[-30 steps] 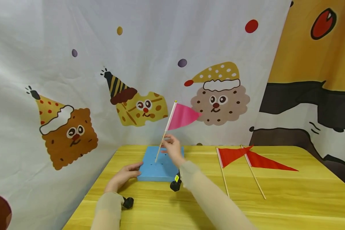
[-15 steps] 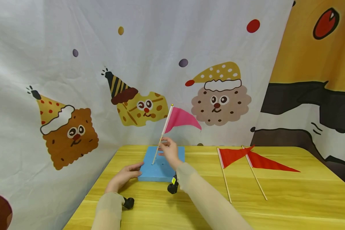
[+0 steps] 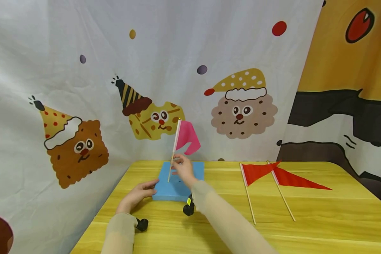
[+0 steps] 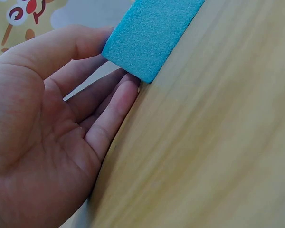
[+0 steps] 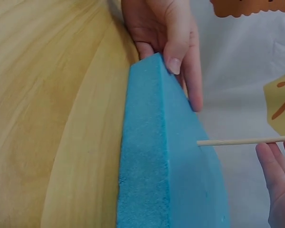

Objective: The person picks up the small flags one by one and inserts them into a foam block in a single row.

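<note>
A pink pennant flag on a thin wooden stick stands over a blue foam block, leaning slightly right at its top. My right hand pinches the stick below the cloth between thumb and fingers. In the right wrist view the stick meets the block's top face with its lower end. My left hand rests at the block's left edge; its thumb touches the near corner and the other fingers lie along the side. Small dark holes show in the block's top, partly covered by my right hand.
Two red pennant flags lie on the wooden table to the right: a nearer-to-centre red flag and another red flag, their cloths overlapping. Behind the table hangs a white cloth backdrop with cartoon prints.
My right hand has moved left and slightly down with the pink flag, whose stick is now more upright and its lower end further left on the block. The pink cloth has folded. My left hand stays put.
</note>
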